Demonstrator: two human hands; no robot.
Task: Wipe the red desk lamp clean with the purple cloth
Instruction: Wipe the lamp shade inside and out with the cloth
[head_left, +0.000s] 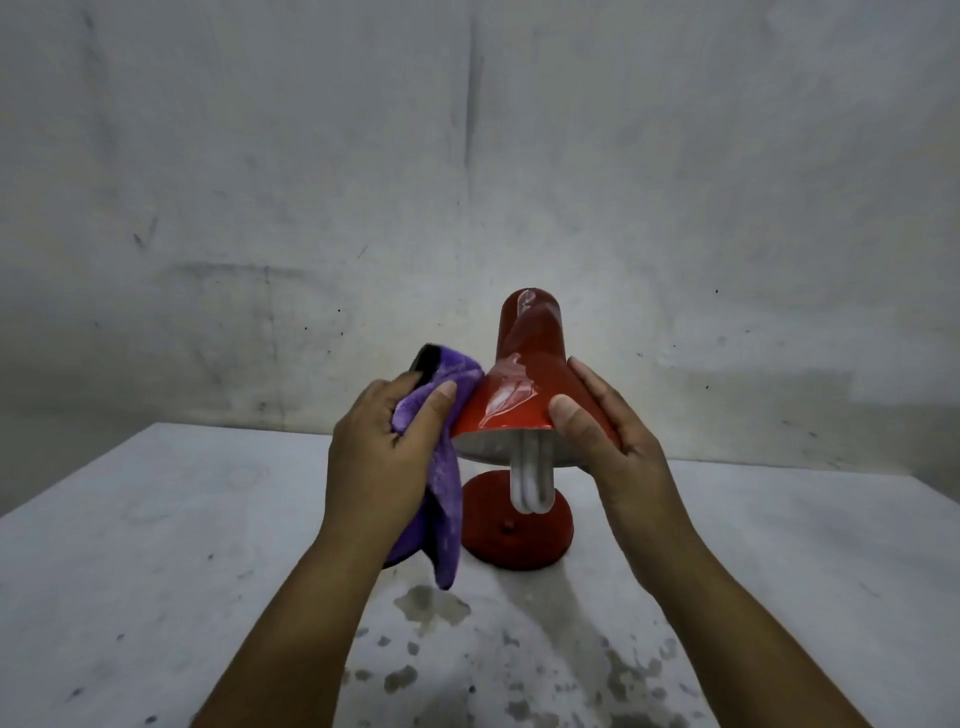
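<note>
I see a stained white table (156, 571) against a scuffed grey wall (260, 182), and on it the red desk lamp (524, 384) stands on its round base with its shade tipped toward me, the white bulb (530, 480) hanging out of the shade. My right hand (618, 447) cups the shade's right side, thumb on the red shell and fingers behind it. My left hand (379, 452) grips the purple cloth (441, 483), bunched against the shade's left edge with its tail hanging down.

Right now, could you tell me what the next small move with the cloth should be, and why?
Probably slide the left hand with the purple cloth across the red shade: the cloth sits at its left edge, and the right hand steadies the other side.
</note>
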